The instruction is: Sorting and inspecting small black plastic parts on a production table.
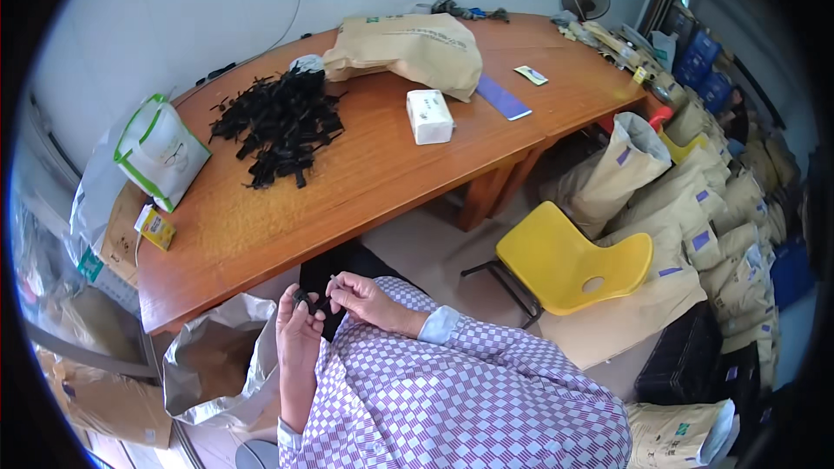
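Grip of left hand [299,321]: thumb and fingertips pinching a small black piece [302,297]. Right hand [358,299] beside it, thumb and forefinger pinching at the piece's right side; finer detail too small to tell. Piece held above lap, short of the table [234,239]. Below left, open silver-lined bag [187,386]. On the table: heap of black pieces [280,122]; right of it, white packet [430,117], brown paper sack [408,48] behind, purple strip [502,97]. Yellow chair [556,256] to right, filled-looking sacks [665,195] beyond.
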### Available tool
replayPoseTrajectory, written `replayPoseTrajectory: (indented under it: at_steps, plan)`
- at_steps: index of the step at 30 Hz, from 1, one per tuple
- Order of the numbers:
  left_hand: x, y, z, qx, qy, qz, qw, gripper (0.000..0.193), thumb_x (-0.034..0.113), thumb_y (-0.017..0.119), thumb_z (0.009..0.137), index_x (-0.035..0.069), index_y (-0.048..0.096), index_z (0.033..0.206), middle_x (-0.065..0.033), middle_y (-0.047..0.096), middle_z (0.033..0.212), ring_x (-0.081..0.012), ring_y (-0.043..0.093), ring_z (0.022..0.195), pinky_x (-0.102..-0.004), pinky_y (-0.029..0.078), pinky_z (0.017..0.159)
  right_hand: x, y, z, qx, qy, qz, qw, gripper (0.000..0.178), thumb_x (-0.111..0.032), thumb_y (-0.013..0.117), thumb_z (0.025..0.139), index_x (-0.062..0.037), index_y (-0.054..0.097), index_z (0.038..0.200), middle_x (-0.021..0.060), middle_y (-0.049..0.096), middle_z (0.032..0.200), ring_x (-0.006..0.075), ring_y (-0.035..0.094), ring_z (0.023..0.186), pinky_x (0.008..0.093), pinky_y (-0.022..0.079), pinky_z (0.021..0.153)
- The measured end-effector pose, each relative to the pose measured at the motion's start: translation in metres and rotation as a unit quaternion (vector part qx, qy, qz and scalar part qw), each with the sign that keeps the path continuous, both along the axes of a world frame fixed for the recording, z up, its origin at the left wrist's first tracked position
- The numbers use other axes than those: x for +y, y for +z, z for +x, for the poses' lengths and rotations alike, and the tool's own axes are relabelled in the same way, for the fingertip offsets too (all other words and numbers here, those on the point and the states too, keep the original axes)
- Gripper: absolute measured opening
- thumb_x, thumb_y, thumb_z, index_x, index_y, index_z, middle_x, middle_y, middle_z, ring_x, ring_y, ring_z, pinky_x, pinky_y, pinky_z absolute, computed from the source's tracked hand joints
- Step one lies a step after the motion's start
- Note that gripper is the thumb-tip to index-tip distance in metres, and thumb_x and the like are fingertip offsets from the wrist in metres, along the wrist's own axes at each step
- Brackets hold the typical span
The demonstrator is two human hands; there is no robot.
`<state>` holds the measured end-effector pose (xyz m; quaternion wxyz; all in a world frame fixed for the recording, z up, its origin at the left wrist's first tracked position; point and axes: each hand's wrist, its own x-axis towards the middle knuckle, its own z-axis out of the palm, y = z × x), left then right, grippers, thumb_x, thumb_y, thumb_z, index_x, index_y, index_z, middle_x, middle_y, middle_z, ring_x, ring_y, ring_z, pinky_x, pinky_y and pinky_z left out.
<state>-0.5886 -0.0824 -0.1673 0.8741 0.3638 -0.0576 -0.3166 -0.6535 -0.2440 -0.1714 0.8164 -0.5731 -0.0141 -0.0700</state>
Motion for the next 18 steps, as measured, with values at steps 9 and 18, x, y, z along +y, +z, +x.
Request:
replayPoseTrajectory:
  at_steps: [9, 18]
  plan:
    - [-0.009, -0.003, -0.008, 0.04, -0.104, -0.004, 0.994, 0.038, 0.004, 0.051, 0.091, 0.006, 0.045, 0.129, -0.0081, 0.063, 0.1, -0.0167, 0.063, 0.071, -0.0231, 0.054, 0.063, -0.011, 0.002, -0.003, 0.101, 0.075, 0.105, 0.986, 0.015, -0.025, 0.055, 0.094, -0.0117, 0.05, 0.088, -0.0052, 0.048, 0.064, 0.0007, 0.034, 0.046, 0.0168, 0.024, 0.039]
    - [-0.013, -0.009, -0.016, -0.034, -0.127, 0.08, 0.988, 0.036, 0.006, 0.053, 0.092, 0.005, 0.047, 0.127, -0.0043, 0.061, 0.09, -0.0132, 0.061, 0.065, -0.0214, 0.052, 0.058, -0.011, -0.023, -0.004, 0.106, 0.11, 0.111, 0.982, 0.017, -0.027, 0.054, 0.094, -0.0109, 0.055, 0.099, -0.008, 0.045, 0.067, 0.0003, 0.035, 0.052, 0.0166, 0.026, 0.043]
